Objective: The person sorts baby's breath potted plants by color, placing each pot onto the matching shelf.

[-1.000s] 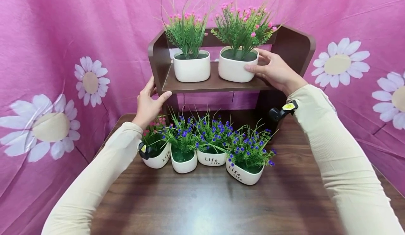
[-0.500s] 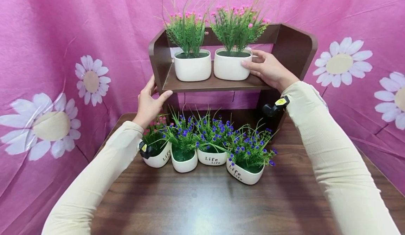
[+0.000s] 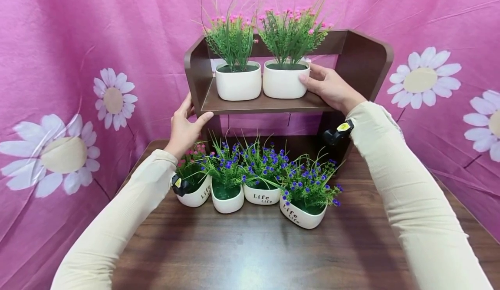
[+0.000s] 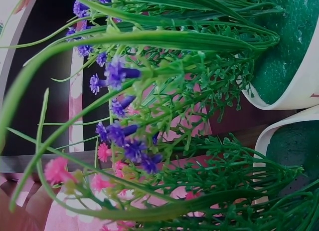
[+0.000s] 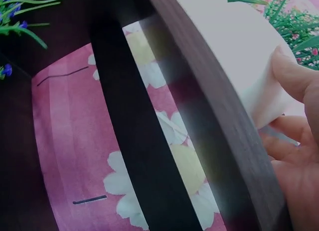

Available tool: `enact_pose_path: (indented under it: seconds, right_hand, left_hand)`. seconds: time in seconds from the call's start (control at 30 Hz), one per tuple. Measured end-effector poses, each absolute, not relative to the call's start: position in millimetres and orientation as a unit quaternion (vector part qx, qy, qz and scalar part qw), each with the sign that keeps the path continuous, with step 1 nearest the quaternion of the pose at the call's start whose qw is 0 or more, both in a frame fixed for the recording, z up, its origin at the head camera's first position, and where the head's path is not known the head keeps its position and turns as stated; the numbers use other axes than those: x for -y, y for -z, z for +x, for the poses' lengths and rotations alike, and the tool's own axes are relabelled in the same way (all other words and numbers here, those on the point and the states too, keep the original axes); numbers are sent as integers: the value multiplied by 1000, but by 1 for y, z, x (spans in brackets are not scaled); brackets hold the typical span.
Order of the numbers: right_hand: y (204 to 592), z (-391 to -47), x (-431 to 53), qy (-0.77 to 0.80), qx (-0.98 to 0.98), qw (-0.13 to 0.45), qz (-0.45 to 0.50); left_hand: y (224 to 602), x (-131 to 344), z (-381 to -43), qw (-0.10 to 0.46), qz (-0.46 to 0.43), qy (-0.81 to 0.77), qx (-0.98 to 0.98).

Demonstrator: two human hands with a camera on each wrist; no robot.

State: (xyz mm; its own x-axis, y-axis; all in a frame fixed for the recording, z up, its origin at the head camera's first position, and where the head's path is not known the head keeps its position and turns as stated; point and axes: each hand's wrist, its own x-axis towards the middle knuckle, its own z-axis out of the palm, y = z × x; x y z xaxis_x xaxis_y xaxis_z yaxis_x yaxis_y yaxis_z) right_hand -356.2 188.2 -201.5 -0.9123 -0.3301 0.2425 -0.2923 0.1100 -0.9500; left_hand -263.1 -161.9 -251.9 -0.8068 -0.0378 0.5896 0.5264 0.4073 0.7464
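My right hand [image 3: 332, 86] grips the right end of a white oval flower pot [image 3: 286, 81] with pink artificial flowers, thumb on its front. That pot stands upright on the upper board of a dark brown two-tier shelf [image 3: 269, 104]. Close to its left is a matching pink-flowered pot [image 3: 238, 84]. In the right wrist view, my thumb [image 5: 294, 74] lies against the white pot [image 5: 249, 56] above the board edge. My left hand [image 3: 185, 127] holds the shelf's left side, thumb at the front edge and fingers partly hidden behind the panel.
Before the shelf on the wooden table [image 3: 218, 246] stand three pots with blue-purple flowers, including a middle "Life" pot [image 3: 261, 196] and an angled right pot [image 3: 302, 216]. A pink-flowered pot [image 3: 195, 196] sits beneath my left wrist. A pink daisy-print curtain [image 3: 156, 42] hangs behind.
My right hand has shifted the pink-flowered pot left along the upper board, up close to its neighbour, and the pot has turned to face more squarely forward. My left hand stays in place.
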Motion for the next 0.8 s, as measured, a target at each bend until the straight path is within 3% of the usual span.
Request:
enact_pose_path:
  seconds: [0.8]
  right_hand:
    - [202, -352, -183, 525, -822, -18, -219]
  left_hand:
    - [250, 161, -259, 272, -150, 515, 799]
